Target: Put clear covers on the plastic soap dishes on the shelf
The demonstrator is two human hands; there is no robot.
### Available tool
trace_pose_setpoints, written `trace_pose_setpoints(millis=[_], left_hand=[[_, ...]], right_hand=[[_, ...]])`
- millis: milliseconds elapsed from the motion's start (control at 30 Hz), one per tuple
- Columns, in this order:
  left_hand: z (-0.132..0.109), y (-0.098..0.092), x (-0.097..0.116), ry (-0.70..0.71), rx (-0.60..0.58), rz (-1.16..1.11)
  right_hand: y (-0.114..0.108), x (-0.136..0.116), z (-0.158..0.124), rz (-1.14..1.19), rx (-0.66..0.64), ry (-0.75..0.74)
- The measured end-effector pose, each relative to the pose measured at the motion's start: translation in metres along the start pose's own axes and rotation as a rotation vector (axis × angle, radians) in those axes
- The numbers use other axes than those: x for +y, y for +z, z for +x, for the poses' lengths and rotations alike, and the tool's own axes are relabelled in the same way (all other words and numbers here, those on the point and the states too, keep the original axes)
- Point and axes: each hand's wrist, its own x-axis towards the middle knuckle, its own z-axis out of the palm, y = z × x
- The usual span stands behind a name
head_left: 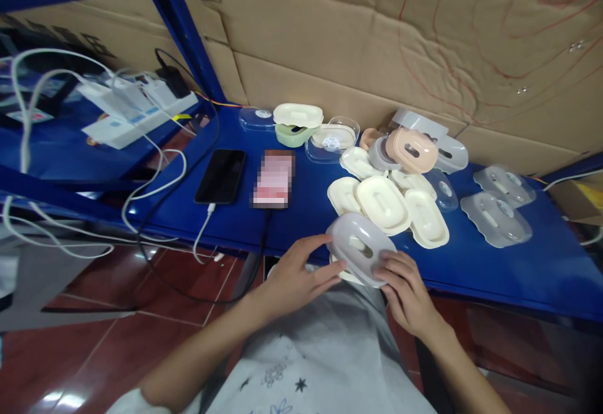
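Just below and right of the frame's centre, two bare hands grasp a lavender-grey oval cover (360, 266) with a slot in its middle, holding it tilted at the front edge of the blue tabletop (509, 282). The left hand (306, 269) grips its left side, thumb at the upper rim and fingers lower down; the right hand (407, 288) grips its right side, fingers curled over the rim. A cream piece (351, 277) shows under the cover, perhaps a lid, though too little of it is visible to be sure.

Just above the hands, several cream oval lids (382, 205) lie in an overlapping cluster. Behind them, right of centre, a peach slotted cover (400, 150) leans among grey pieces. Clear plastic lids (499, 219) lie at the right of the frame. In the upper middle, a cream lid (298, 115) sits on a green box (294, 137). Left of centre, a dark-screened phone (220, 176) lies beside a lit phone (273, 178), each with a cable at its lower end.
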Motion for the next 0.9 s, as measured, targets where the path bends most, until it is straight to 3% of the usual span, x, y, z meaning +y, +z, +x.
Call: trace_pose_setpoints(millis=[133,400,567,733,900], left_hand=[[0.002,0.004,0.005,0.043,0.027,0.097],[0.008,0.007,0.012,0.055,0.007,0.053],[0.010,0.006,0.014,0.055,-0.053,0.027],[0.012,0.006,0.015,0.073,-0.100,0.018],[0.011,0.007,0.014,0.064,-0.073,0.059]], right_hand=[[0.011,0.005,0.000,0.072,0.033,0.039],[0.005,0.005,0.002,0.078,-0.017,0.091],[-0.004,0.008,0.001,0.049,0.039,0.066],[-0.011,0.013,-0.004,0.081,-0.022,0.137],[-0.003,0.007,-0.001,-0.029,-0.133,0.062]])
